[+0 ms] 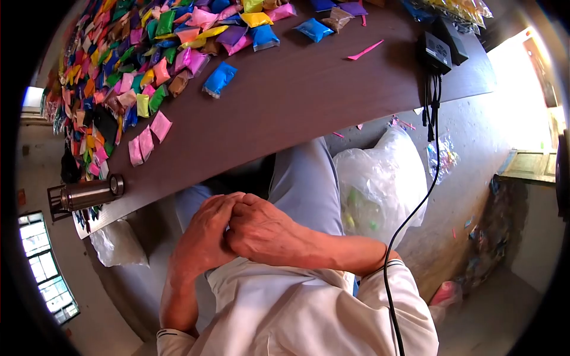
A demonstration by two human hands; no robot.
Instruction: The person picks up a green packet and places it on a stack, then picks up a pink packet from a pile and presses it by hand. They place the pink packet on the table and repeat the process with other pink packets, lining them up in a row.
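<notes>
- Left hand [205,231] and right hand [264,230] rest in the lap at lower centre, fingers folded into each other, grasping nothing visible.
- Coloured packets [160,74] cover the table [285,101] at upper left, well apart from both hands.
- Seemingly a pause; taking a packet calls for reaching over the table edge.

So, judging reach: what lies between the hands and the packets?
Head view: only bare table lies between the left hand, right hand and packets.
</notes>
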